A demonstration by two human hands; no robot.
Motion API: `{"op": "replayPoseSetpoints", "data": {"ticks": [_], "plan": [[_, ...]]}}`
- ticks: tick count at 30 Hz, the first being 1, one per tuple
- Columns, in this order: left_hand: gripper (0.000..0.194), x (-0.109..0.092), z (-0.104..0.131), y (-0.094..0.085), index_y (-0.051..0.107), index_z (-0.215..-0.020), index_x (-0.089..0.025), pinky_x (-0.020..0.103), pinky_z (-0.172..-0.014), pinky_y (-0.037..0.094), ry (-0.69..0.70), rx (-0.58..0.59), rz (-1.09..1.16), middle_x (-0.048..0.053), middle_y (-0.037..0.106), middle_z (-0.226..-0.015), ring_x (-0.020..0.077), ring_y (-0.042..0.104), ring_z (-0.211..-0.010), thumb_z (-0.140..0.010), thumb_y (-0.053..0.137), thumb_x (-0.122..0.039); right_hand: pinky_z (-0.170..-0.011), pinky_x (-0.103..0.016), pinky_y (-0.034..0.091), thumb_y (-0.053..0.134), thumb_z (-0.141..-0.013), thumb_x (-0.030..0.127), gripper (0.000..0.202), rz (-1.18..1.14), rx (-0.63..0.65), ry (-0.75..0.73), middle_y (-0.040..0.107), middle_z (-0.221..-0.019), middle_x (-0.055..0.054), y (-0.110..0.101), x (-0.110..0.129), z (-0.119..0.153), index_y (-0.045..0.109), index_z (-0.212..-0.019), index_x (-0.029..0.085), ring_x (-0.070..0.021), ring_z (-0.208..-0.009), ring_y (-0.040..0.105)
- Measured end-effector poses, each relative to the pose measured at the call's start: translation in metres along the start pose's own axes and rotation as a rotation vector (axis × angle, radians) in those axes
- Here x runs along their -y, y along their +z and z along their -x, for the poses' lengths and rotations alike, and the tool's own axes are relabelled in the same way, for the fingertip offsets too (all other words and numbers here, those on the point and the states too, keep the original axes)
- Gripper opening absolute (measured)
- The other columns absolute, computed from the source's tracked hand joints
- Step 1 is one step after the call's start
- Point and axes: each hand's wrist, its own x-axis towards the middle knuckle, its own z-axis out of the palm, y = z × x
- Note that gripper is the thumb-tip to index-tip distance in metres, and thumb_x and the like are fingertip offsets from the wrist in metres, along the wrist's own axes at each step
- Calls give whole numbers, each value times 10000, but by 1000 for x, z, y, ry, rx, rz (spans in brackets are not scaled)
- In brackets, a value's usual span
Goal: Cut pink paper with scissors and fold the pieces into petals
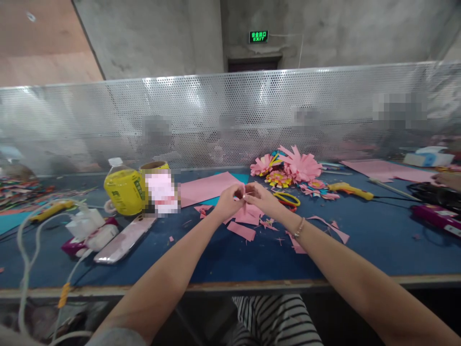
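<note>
Over the middle of the blue table, my left hand [229,202] and my right hand [264,198] meet, fingers pinched together. Between the fingertips is a small strip of pink paper [245,207], mostly covered by the fingers. Pink paper pieces [242,231] and scraps lie just below the hands. Beside my right hand are the yellow handles of scissors [290,198]. A large pink paper sheet [207,190] lies to the left, over a blue sheet. Behind my right hand sits a pile of fringed paper flowers [298,166], pink, yellow and blue.
At left stand a yellow-labelled bottle [124,192], a propped phone [161,190], a second phone [126,239] and a power strip with chargers [90,228]. At right are a yellow glue gun [351,190], cables and a purple power strip [437,218]. A perforated metal screen [201,120] closes the back.
</note>
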Motion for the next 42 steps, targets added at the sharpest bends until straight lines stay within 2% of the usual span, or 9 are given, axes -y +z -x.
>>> {"op": "replayPoseSetpoints", "data": {"ticks": [2,4,9,14,18,22,26,33,42], "plan": [[168,-5,3,1,539,-760,-153,224,-631,411,76,120,90,20,564,-765,107,510,-689,-603,479,-134,-635,-261,390,507,-667,292,134,38,-16,-22,523,-727,-3,1,-2,-1,489,-732,176,-121,-672,481],[248,-6,2,1,542,-840,-153,228,-655,420,68,100,155,44,577,-833,116,524,-742,-608,462,-118,-588,-247,377,467,-676,252,84,44,-56,-8,501,-639,14,-2,-7,-4,491,-678,172,-110,-600,456],[280,4,-7,-5,523,-863,-136,234,-590,419,-107,-289,156,67,558,-900,101,504,-669,-584,534,-159,-457,-205,327,454,-649,212,185,-127,-70,90,498,-577,29,-12,-17,-9,513,-817,161,-86,-484,421],[159,11,-11,-4,552,-653,-125,249,-558,414,-270,-131,428,10,528,-600,93,479,-551,-606,554,-278,-450,-204,341,469,-647,195,305,-59,-103,92,495,-559,41,-14,-9,-7,489,-943,127,-79,-454,430],[145,9,-8,0,538,-588,-131,230,-530,393,-356,-209,598,-23,489,-530,70,445,-495,-553,601,-256,-560,-254,424,458,-675,174,301,185,-157,-25,576,-658,-7,-12,-1,-3,517,-968,131,-123,-570,525],[200,3,-5,-1,489,-531,-135,213,-496,368,-427,-246,762,-42,449,-488,58,426,-467,-517,642,-262,-779,-321,434,413,-734,178,336,378,-190,-221,595,-984,-72,-8,3,2,512,-1055,167,-181,-879,555],[228,-2,-3,-3,480,-538,-137,210,-478,352,-456,-251,821,-38,459,-483,64,441,-462,-524,649,-290,-896,-366,379,336,-761,124,402,546,-124,-360,554,-1096,-82,-4,4,6,477,-1135,163,-191,-1024,492],[178,1,-4,-1,506,-597,-142,208,-475,368,-478,-272,901,-28,490,-518,70,461,-467,-546,611,-276,-978,-390,308,305,-771,85,482,720,142,-619,371,-1290,-78,1,6,8,339,-1248,145,-170,-1195,314],[162,-1,-5,-3,533,-596,-137,191,-447,334,-433,-263,935,-21,512,-506,68,463,-451,-580,593,-287,-1001,-382,274,347,-784,92,464,840,186,-682,344,-1307,-78,2,4,8,335,-1245,140,-175,-1222,262]]}}
